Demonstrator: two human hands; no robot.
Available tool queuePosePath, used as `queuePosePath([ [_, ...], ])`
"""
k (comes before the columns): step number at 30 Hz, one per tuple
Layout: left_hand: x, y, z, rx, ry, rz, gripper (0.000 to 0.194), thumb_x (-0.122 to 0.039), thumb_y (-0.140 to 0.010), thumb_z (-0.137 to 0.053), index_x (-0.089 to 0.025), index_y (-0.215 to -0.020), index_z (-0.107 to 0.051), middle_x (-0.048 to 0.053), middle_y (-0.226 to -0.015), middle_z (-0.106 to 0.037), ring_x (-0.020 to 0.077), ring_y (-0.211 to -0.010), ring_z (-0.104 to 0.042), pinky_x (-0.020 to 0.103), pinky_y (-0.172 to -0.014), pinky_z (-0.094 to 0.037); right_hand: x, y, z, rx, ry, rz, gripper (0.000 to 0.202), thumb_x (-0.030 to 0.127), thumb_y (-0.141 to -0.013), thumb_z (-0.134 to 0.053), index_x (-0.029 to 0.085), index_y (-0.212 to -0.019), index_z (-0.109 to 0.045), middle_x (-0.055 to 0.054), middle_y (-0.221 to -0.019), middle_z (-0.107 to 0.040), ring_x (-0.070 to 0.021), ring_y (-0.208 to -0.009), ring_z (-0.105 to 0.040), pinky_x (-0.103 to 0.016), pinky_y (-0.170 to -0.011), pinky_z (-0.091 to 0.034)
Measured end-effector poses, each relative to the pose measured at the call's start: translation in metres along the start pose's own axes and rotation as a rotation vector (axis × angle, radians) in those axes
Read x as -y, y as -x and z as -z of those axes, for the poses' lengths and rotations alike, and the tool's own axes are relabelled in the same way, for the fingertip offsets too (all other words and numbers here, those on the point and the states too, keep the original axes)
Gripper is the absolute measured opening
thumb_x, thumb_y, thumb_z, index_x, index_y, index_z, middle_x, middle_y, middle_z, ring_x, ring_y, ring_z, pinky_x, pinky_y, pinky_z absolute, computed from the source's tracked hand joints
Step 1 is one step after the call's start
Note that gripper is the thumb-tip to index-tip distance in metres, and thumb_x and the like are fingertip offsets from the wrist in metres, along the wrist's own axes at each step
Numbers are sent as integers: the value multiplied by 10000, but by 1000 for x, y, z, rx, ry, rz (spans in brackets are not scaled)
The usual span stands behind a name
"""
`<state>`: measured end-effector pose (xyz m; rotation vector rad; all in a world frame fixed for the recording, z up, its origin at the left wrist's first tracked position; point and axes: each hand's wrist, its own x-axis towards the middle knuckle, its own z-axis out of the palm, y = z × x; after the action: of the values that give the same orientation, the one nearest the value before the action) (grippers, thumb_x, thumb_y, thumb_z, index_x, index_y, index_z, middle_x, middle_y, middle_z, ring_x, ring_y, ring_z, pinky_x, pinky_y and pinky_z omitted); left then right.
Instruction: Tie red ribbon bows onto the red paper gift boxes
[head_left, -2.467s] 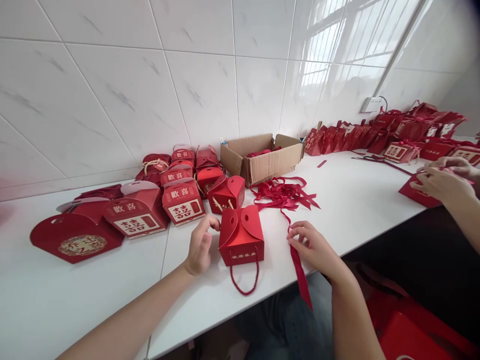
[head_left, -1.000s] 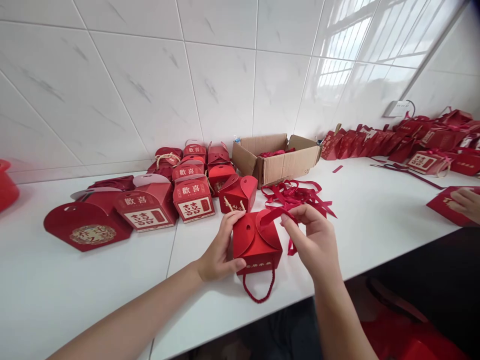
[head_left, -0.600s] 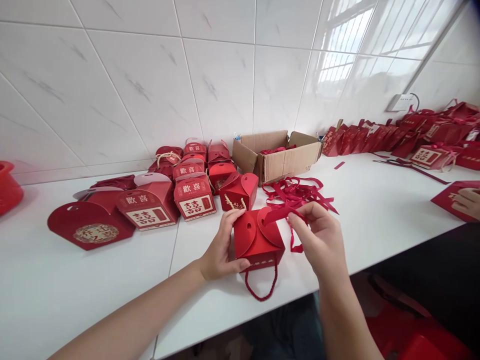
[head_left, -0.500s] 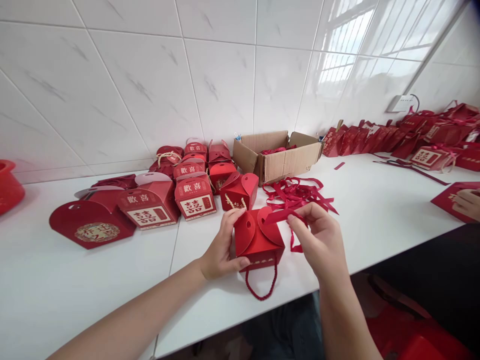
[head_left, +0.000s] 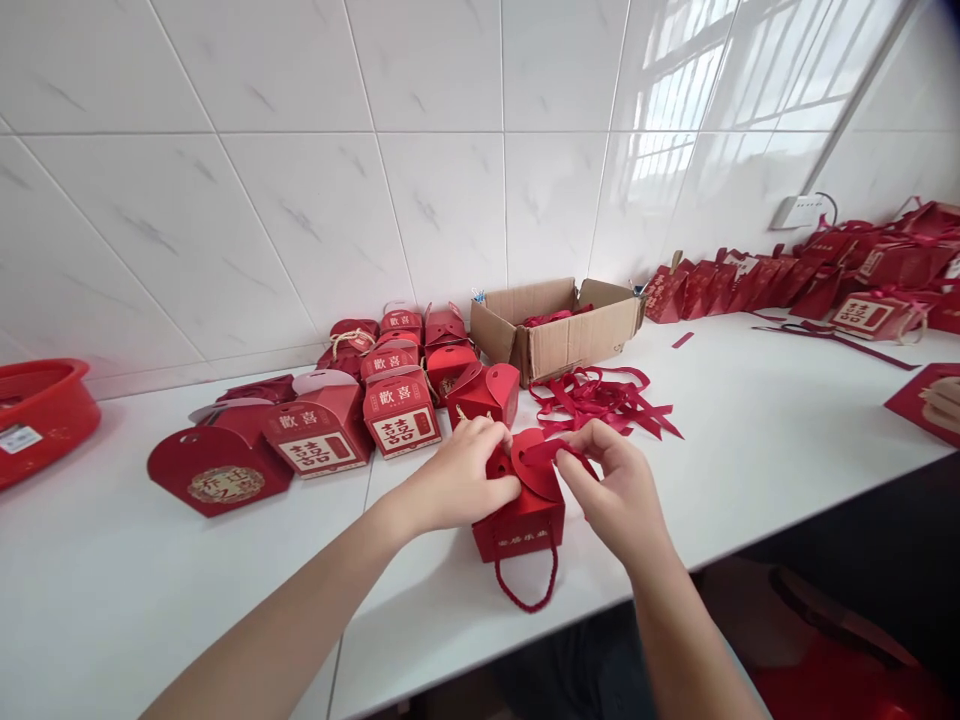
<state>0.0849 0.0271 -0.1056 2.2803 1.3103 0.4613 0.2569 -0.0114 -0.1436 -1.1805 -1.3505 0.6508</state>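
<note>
A small red gift box with curved top flaps stands on the white table, its dark red rope handle hanging down the front. My left hand reaches over the left flap, thumb and fingers closed on it. Between the thumb and fingers of my right hand is pinched a red ribbon, whose end lies across the flaps by their holes. The fingertips of my left hand are partly hidden behind the flap. Just beyond is a heap of loose red ribbons.
Several finished-shape red boxes stand at the left, near a red plastic basin. An open cardboard box holds more ribbon against the tiled wall. More red boxes crowd the right, where another person's hand holds one.
My left hand has moved from the box's side up onto its flap. My right hand has brought the ribbon down and left, against the flaps. The view has tilted up and shifted left.
</note>
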Motion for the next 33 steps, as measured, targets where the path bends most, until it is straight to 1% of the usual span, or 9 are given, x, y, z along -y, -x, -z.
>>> queuePosePath([
  [2,-2,-3,1,20,-14,5,145,-268,-700,-553,-211,-834,-554,68,-992,-561,262,-942,-555,423,-795,-491,0,0,1,33,4,8,156,189,-713,-543,202,-618,-420,27,-625,-506,-125,-625,-474,-257,-616,-408],
  [6,1,-10,-6,-95,79,-100,218,-231,-724,-534,-214,-923,-622,70,-1089,-590,256,-1021,-565,407,-877,-479,-1,-1,3,52,28,9,187,212,-715,-553,205,-610,-398,24,-613,-513,-131,-620,-479,-260,-602,-405],
  [9,1,-13,-8,-70,137,-134,173,-226,-767,-494,-210,-787,-665,62,-1045,-621,254,-1016,-578,403,-895,-471,-2,-1,6,63,41,-3,161,228,-730,-549,203,-630,-425,18,-634,-525,-138,-638,-490,-273,-625,-422],
  [11,-1,-14,-6,-24,181,-113,213,-215,-775,-469,-211,-712,-672,53,-1035,-630,254,-1008,-585,398,-891,-473,-2,-1,8,74,50,-8,143,221,-732,-541,202,-638,-435,19,-638,-519,-136,-639,-489,-274,-627,-425],
  [15,-3,-15,-1,31,271,-60,263,-230,-792,-436,-221,-698,-681,38,-1054,-632,259,-1018,-587,399,-912,-462,-1,0,11,76,69,-1,164,210,-735,-540,203,-628,-415,30,-626,-496,-126,-623,-468,-264,-610,-405],
  [19,0,-15,0,-13,243,-42,253,-232,-782,-449,-224,-691,-685,39,-1126,-616,276,-1069,-567,422,-936,-445,1,1,10,101,84,15,160,203,-741,-534,202,-630,-418,27,-635,-495,-126,-628,-463,-266,-618,-400],
  [24,6,-15,3,-62,269,-114,275,-246,-802,-433,-237,-704,-690,39,-1112,-640,286,-1093,-562,454,-943,-437,0,1,9,106,105,27,145,201,-748,-529,202,-642,-430,26,-641,-497,-126,-628,-462,-266,-619,-407],
  [29,1,-11,8,-58,182,-56,200,-313,-792,-527,-218,-662,-645,55,-1129,-633,301,-1078,-561,456,-899,-444,1,2,9,114,112,35,121,204,-763,-530,198,-662,-463,16,-667,-528,-132,-654,-485,-271,-636,-423],
  [33,-7,-7,16,-58,149,-17,227,-352,-819,-507,-203,-695,-626,60,-1134,-620,278,-1079,-547,419,-894,-435,2,2,12,136,121,17,121,247,-800,-533,195,-695,-503,3,-690,-563,-143,-682,-519,-280,-649,-439],
])
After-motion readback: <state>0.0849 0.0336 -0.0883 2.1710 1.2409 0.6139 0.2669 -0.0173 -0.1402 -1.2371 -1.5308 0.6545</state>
